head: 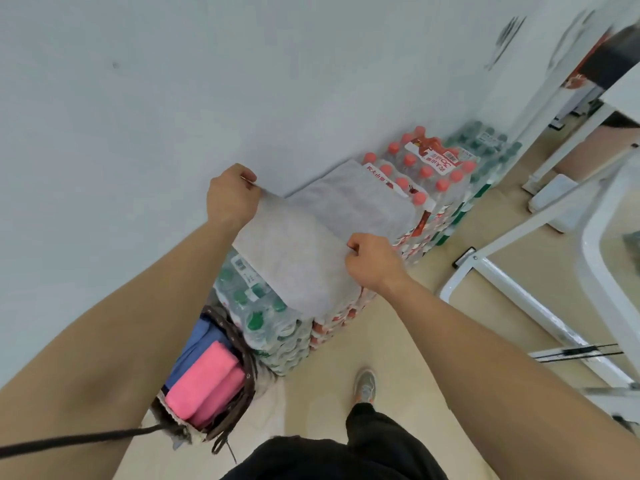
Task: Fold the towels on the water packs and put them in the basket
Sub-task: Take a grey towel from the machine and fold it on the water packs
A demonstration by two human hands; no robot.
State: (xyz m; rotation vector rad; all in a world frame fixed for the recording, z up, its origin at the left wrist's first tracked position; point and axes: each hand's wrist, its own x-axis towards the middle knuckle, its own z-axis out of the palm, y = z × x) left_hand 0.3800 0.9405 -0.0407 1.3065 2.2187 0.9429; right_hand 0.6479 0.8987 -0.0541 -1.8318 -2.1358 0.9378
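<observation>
Stacked water packs [349, 306] run along the wall [138, 98] from lower centre toward the upper right of the frame; the nearest stack has green caps, the ones beyond it red caps. The grey towel [311, 251] lies draped over their tops at frame centre, its near end hanging over the front edge of the stack.

Long axis of the towel follows the row, lower centre to upper right. The far end lies flat near the red caps.

My left hand [231, 199] is pinched tight on the wall-side edge of the towel; my right hand [372, 263] is pinched on the aisle-side edge. Both lift that cross line a little off the packs.

Risks, as I judge them: uneven pull between the two hands would skew the fold; the bumpy caps could snag the cloth and drag it crooked; the overhanging end could slide the whole towel off toward the floor [381, 341].

Basket [247, 375] sits lower left of centre, beside the green-cap stack, already holding a pink towel [204, 382] and a blue one [194, 344]. Room for one more looks tight.
</observation>
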